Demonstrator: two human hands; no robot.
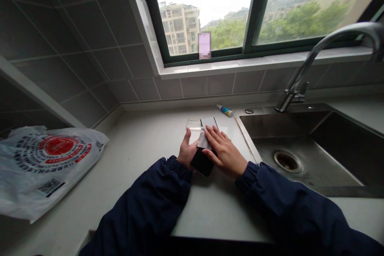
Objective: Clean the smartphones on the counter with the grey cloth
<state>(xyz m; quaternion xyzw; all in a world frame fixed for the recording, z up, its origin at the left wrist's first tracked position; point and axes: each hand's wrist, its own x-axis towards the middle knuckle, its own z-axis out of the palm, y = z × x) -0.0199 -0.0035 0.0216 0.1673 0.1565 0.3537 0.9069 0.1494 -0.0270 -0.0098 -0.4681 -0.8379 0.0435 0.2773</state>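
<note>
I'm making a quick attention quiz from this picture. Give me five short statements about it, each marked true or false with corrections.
1. The right hand lies over a pale cloth on the phone. True.
2. The left hand rests on the tap. False: it is at the phone's left edge.
3. A small tube lies beside the sink. True.
4. The printed plastic bag sits in the sink. False: it is at the picture's left edge.
5. The sleeves on both arms are dark. True.

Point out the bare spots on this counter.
Widest: the countertop between the plastic bag and the left hand. Smaller: between the navy sleeves, near the front edge. Crowded: around the smartphone, white cloth, transparent case and right hand, with the tube by the sink.
</note>
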